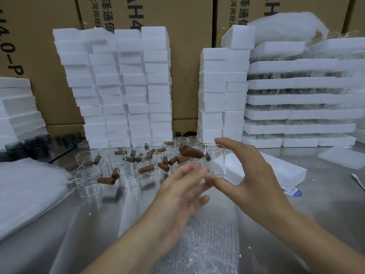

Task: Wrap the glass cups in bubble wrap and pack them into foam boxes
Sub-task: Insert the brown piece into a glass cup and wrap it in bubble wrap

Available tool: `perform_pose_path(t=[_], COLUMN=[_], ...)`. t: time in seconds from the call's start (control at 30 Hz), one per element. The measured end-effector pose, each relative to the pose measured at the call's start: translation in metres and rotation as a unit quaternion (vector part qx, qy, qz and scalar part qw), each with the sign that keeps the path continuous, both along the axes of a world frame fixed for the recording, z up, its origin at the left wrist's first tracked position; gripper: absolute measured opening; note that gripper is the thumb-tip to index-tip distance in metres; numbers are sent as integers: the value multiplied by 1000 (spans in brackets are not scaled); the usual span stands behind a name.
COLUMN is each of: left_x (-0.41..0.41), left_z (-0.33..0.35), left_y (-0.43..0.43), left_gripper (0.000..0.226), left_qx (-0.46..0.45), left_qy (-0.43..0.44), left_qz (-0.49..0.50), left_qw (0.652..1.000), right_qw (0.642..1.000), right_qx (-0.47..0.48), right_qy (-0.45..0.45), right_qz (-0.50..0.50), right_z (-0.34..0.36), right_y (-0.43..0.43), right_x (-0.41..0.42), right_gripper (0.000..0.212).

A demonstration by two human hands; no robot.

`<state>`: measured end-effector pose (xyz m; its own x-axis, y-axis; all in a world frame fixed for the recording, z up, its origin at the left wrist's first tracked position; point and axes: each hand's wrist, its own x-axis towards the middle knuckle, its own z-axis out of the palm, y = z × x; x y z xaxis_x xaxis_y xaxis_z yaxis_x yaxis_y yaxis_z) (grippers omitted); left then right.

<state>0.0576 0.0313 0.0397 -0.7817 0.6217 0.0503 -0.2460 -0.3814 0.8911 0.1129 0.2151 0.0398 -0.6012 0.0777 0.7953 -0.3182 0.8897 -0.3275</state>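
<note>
Bubble wrap stack [29,194]: far left, lying flat.
Glass cups [128,175]: centre-left, brown-handled, packed close together.
Left hand [177,196]: blurred, with straight, spread fingers whose tips are at the held cup's base; grips nothing.
Bubble wrap sheet [209,240]: on the table [325,204] beneath both hands.
Held cup [215,161]: raised above the sheet, unwrapped.
Right hand [248,175]: clamped on the cup, thumb below and fingers over the rim.
Foam box [276,171]: just right.
Risk: the fingertip hold on smooth glass may slip, and the cup could fall and strike the table or neighbouring cups.

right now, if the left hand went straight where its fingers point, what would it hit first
The glass cup in the right hand; the left hand looks nearly at its base, though blur hides contact.
</note>
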Motion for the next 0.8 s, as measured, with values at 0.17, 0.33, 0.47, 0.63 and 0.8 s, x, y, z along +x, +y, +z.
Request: perform_pose_path(t=[0.17, 0.33, 0.47, 0.63, 0.8], left_x=[-4, -3, -9, -21, -25], left_z=[1, 0, -4, -8, -15], left_y=[-3, -1, -4, -10, -8], left_gripper=[55, 56, 66, 63, 60], left_qx=[63, 27, -82, -137, -110], left_qy=[-66, -23, 135, 272, 324], left_qz=[-31, -10, 162, 250, 224], left_qw=[995, 999, 974, 919, 913], right_qw=[1000, 998, 994, 981, 956], right_qx=[-20, -40, -83, -120, -148], right_qy=[-20, -51, -60, -141, -235], right_qz=[7, 26, 42, 64, 91], right_z=[0, -3, -1, -4, -3], right_y=[-3, -1, 0, 5, 9], right_x=[0, -2, -2, -8, -10], right_gripper=[64, 64, 62, 29, 19])
